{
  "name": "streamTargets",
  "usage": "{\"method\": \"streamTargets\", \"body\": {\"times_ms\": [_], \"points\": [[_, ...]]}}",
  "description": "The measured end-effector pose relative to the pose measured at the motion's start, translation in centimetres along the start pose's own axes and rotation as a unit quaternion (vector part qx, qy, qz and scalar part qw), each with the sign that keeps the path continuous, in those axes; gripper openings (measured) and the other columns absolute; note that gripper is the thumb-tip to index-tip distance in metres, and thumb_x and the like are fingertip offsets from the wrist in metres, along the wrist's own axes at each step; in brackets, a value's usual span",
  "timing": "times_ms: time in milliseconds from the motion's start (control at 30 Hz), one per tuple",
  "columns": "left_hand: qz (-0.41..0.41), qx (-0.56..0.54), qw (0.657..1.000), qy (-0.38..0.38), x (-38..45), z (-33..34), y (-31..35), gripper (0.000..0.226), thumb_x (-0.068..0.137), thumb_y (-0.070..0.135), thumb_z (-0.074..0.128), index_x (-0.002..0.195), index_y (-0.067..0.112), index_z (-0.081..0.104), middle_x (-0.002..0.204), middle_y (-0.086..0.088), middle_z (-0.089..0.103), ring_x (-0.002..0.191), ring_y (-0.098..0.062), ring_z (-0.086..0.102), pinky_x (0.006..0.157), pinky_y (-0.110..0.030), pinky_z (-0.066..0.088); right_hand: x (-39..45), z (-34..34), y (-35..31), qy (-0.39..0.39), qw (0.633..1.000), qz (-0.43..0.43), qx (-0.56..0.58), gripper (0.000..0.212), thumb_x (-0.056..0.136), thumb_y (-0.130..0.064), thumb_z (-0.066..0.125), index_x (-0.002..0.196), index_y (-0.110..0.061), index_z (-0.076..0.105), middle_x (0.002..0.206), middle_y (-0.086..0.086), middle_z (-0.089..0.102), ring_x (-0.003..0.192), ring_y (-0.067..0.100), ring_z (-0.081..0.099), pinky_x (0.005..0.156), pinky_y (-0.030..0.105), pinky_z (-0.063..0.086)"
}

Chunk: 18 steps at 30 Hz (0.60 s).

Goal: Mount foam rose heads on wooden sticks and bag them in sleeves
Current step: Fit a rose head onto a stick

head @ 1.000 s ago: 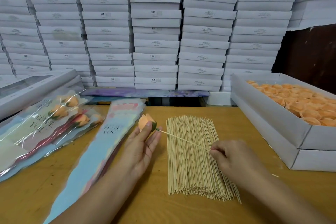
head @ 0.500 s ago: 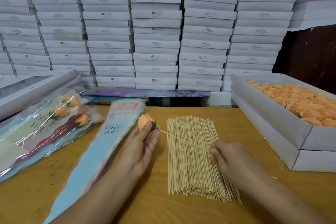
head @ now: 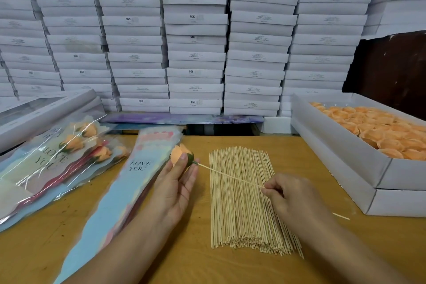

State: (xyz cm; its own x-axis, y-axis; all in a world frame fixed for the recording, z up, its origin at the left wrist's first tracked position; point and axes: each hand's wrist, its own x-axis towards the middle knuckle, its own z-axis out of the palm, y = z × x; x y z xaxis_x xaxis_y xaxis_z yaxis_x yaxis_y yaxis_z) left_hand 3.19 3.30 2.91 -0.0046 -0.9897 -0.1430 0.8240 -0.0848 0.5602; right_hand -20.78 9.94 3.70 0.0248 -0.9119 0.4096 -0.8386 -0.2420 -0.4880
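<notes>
Left hand (head: 175, 188): palm up, fingers (head: 182, 163) curled round an orange foam rose head (head: 179, 153) with a green base, held above the bench (head: 230, 267) just beside the stack of sleeves. Right hand (head: 291, 198): fingertips pinched together on the near end of a wooden stick (head: 230, 175); the stick runs up and left over the stick pile, and its far end meets the green base of the rose head. Pile of wooden sticks (head: 242, 203): lying flat on the bench between the two hands, ends roughly aligned, a few splayed at the near right corner. Stack of empty sleeves (head: 129, 182): pale blue with pink top edges, printed "LOVE YOU", lying slantwise on the bench under the left forearm. Bagged roses (head: 69, 154): several orange heads on red stems inside clear printed sleeves, heaped at the left of the bench. Open white box (head: 359, 157): at the right, filled with loose orange rose heads (head: 378, 129), resting on a second white box. One short stick fragment (head: 341, 216): on the bench near that box. Flat white boxes (head: 196, 37): stacked in columns along the back wall.
</notes>
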Motion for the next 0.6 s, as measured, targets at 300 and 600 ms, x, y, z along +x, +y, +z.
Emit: {"method": "streamTargets", "body": {"times_ms": [300, 600], "points": [[-0.003, 0.002, 1.0, -0.004, -0.05, -0.16, -0.19, 0.045, 0.076, 0.007, 0.073, 0.119, -0.001, 0.063, 0.098, -0.021, 0.076, 0.085, -0.021, 0.077, 0.061, -0.025, 0.062, 0.12, 0.04, 0.04, -0.014, 0.999, -0.029, -0.04, 0.014, 0.098, -0.028, 0.059, 0.09, -0.023, 0.069, 0.06, -0.017, 0.05, 0.051, -0.001, 0.045, 0.05, 0.013, 0.037], [0.005, 0.009, 1.0, 0.001, -0.02, -0.17, -0.29, 0.053, 0.073, 0.008, 0.075, 0.124, 0.0, 0.062, 0.097, -0.019, 0.076, 0.083, -0.02, 0.076, 0.06, -0.024, 0.061, 0.03, -0.14, -0.17, -0.047, 0.996, -0.025, -0.078, 0.018, 0.101, -0.032, 0.051, 0.094, -0.026, 0.066, 0.064, -0.015, 0.054, 0.056, 0.002, 0.049, 0.046, 0.017, 0.028]]}}
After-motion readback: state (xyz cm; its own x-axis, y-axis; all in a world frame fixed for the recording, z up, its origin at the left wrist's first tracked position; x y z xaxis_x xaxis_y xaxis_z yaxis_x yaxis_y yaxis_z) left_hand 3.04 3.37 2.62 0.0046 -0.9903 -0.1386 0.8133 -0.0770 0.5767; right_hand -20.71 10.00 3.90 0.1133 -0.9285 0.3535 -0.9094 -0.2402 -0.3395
